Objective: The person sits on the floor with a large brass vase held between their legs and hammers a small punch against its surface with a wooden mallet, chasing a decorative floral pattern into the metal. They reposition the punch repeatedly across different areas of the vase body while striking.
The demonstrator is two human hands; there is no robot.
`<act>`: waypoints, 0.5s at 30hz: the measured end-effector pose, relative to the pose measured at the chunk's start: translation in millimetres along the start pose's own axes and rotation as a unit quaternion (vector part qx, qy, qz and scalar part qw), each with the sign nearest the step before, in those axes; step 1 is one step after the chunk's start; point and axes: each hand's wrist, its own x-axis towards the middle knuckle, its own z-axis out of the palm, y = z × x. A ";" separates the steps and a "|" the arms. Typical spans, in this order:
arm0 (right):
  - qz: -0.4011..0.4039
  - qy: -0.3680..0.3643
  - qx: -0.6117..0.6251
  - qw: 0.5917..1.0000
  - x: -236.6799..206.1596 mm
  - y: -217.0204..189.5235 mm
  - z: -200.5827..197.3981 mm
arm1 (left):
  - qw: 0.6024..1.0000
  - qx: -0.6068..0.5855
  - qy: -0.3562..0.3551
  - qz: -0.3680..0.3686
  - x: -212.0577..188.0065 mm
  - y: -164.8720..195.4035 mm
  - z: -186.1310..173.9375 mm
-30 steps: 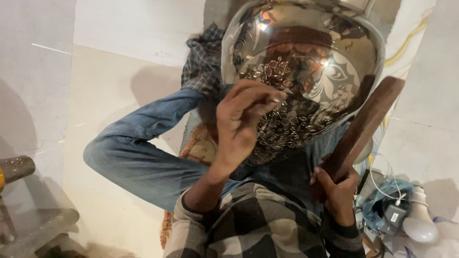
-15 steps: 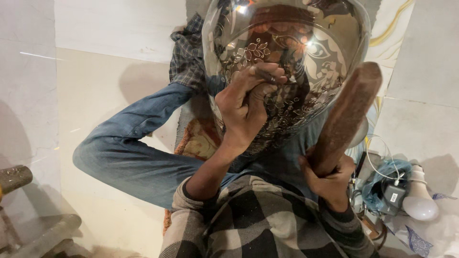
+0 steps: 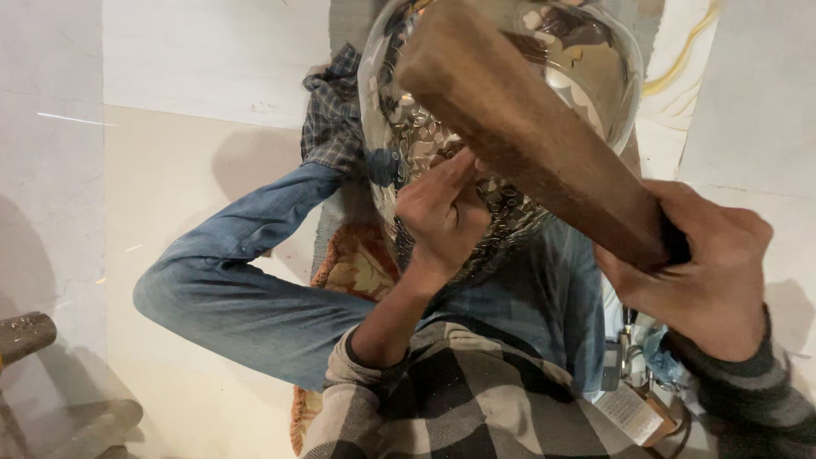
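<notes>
A shiny round metal vessel (image 3: pixel 586 76) with engraved floral patterns rests on my lap, its wall facing me. My left hand (image 3: pixel 442 217) presses against the engraved part, fingers pinched on a thin punch that they mostly hide. My right hand (image 3: pixel 705 272) grips the narrow end of a brown wooden mallet (image 3: pixel 527 144). The mallet is raised close to the camera and covers much of the vessel.
My bent leg in blue jeans (image 3: pixel 246 280) lies across a pale floor, over a patterned orange mat (image 3: pixel 357 263). A checked cloth (image 3: pixel 331 119) sits behind the vessel. A metal cylinder (image 3: pixel 25 336) is at the left edge. Cables and small items (image 3: pixel 637 399) lie at lower right.
My right hand has swung the mallet up from beside the vessel towards the camera. The left hand has stayed on the vessel's engraved wall, and the view has come closer.
</notes>
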 end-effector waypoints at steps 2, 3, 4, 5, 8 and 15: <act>-0.010 -0.054 -0.037 0.998 15.3 -12.7 -17.4 | 0.999 0.025 0.017 0.023 -0.9 -4.0 1.1; -0.016 -0.091 -0.053 0.994 23.2 -18.3 -25.9 | 0.999 0.030 0.018 0.025 -1.4 -5.4 1.4; -0.023 -0.126 -0.069 0.989 30.0 -24.2 -32.7 | 0.999 0.036 0.019 0.028 -1.8 -6.3 0.9; 0.020 -0.151 -0.094 0.984 36.9 -29.5 -38.3 | 0.999 0.022 0.020 0.029 -2.1 -6.9 0.6; 0.104 -0.197 -0.143 0.964 53.3 -44.5 -43.2 | 0.999 -0.005 0.019 0.030 -2.1 -6.4 -1.7; -0.055 -0.223 -0.263 0.937 70.5 -45.9 -49.7 | 0.999 0.005 0.040 0.023 2.0 -1.8 0.6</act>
